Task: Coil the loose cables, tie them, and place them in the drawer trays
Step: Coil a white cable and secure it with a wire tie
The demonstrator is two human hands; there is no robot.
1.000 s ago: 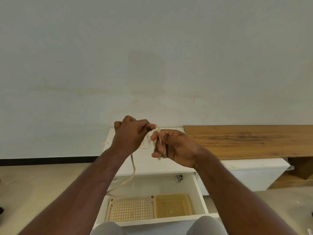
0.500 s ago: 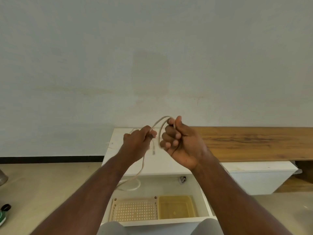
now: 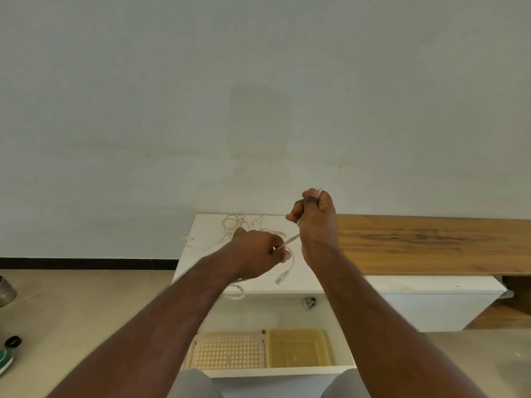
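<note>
Two hands, cable stretched between

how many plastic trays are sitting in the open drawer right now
2. A cream perforated plastic tray sits on the left of the open white drawer, and a translucent yellow plastic tray touches it on the right. The person's arms cover the drawer's sides, so another could be hidden.

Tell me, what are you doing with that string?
It is a cable. The left hand and the right hand both grip it, stretched between them above a white cabinet. More loose cables lie on the cabinet. Below, the open drawer holds two trays, with no cables in them yet.
</note>
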